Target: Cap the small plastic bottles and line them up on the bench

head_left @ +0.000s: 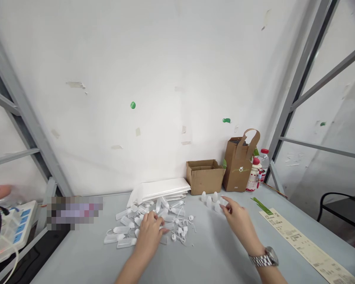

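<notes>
A loose pile of small translucent plastic bottles (126, 221) lies on the grey table, most of them on their sides. My left hand (150, 227) reaches into the pile with curled fingers, thumb and forefinger closing on one of the bottles, which is partly hidden. Small white caps with thin straps (182, 230) are scattered just right of that hand. Farther right, several similar bottles (209, 201) stand upright in a group. At the group's right edge, my right hand (236, 217), with a metal watch on its wrist, pinches a bottle (223, 201) between thumb and fingertips.
White flat packets (161, 188) are stacked behind the pile. An open cardboard box (205, 181), a brown paper bag (238, 169) and drink bottles (253, 177) stand along the wall. A printed paper strip (301, 240) runs down the right side. A power strip (20, 227) is at far left.
</notes>
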{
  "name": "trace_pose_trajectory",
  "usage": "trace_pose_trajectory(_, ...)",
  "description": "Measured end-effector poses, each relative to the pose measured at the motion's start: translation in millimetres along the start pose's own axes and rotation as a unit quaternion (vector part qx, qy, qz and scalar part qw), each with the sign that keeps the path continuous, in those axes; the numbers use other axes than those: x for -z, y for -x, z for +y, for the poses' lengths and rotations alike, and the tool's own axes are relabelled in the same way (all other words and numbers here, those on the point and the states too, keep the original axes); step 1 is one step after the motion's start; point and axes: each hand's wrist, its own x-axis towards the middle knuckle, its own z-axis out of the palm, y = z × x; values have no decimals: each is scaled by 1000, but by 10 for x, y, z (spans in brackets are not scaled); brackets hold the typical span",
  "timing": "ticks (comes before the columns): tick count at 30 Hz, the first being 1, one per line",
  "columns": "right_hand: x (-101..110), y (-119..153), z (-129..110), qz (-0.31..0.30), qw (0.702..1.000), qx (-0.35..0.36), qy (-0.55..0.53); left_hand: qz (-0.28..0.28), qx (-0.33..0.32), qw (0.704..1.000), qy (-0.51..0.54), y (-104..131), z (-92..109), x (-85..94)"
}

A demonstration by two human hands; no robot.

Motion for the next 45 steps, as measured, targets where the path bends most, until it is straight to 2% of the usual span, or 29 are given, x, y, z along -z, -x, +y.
trace_pose_trajectory(3, -44, 0, -402, -82, 991, 79, -67, 37, -27, 998, 35, -8, -15, -46)
trace_pose_trajectory(6, -159, 16, -745, -163, 959, 198, -118, 85, -55, 989, 109, -21, -23, -53)
trace_pose_trajectory(8, -268, 36, -885, -192, 936, 266, -128, 101, -59, 979, 169, -30, -19, -30)
trace_pose_trajectory(10, -389, 62, -949, -216, 918, 304, -134, 96, -47, 970, 220, -35, -3, 4)
trace_pose_trajectory(14, -588, 123, -934, -217, 924, 265, -170, 50, -20, 960, 275, -37, 48, 46)
trace_pose_trajectory(18, -668, 182, -879, -195, 934, 227, -193, 24, -4, 953, 303, -52, 67, 5)
trace_pose_trajectory(26, -546, 239, -897, -186, 934, 264, -154, 85, 35, 922, 376, -105, -32, -102)
trace_pose_trajectory(28, -489, 259, -903, -224, 918, 283, -165, 104, 39, 919, 379, -112, -49, -118)
trace_pose_trajectory(31, -452, 310, -908, -321, 871, 328, -176, 135, 47, 911, 388, -127, -84, -139)
trace_pose_trajectory(33, -465, 343, -906, -358, 853, 341, -169, 157, 63, 898, 406, -143, -117, -143)
trace_pose_trajectory(40, -543, 371, -884, -369, 864, 312, -140, 204, 116, 820, 522, -198, -170, -55)
trace_pose_trajectory(45, -515, 389, -897, -343, 881, 303, -120, 215, 117, 804, 542, -185, -158, 1)
